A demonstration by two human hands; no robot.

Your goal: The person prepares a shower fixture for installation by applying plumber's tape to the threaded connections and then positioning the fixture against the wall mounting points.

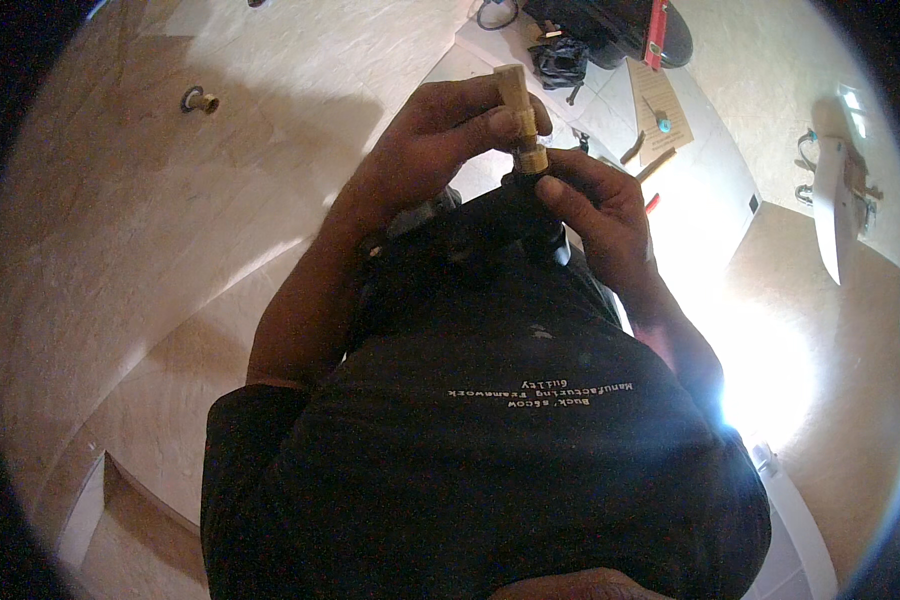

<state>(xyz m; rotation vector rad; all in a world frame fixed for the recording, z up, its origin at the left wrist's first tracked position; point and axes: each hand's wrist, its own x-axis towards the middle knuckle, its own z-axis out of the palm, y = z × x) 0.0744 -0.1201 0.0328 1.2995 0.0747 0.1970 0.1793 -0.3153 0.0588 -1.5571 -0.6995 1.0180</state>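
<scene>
A long brass pipe fitting (pixel 513 88) is held up in front of my body, standing roughly upright. My left hand (pixel 455 135) is closed round its upper length, the thumb pressed along the side. Just below sits a brass ring-shaped piece (pixel 534 160), lined up with the fitting. My right hand (pixel 602 212) pinches this lower piece between thumb and fingers. The two pieces appear to meet, but whether they are threaded together I cannot tell. Beneath them is the dark cloth of my clothes.
A brass pipe outlet (pixel 202 101) sticks out of the tiled wall at left. On the floor ahead lie a black bag (pixel 560 62), a red spirit level (pixel 656 35), a paper sheet (pixel 665 105) and a tan-handled tool (pixel 658 163). A white washbasin (pixel 830 215) and a bright lamp (pixel 770 370) are at right.
</scene>
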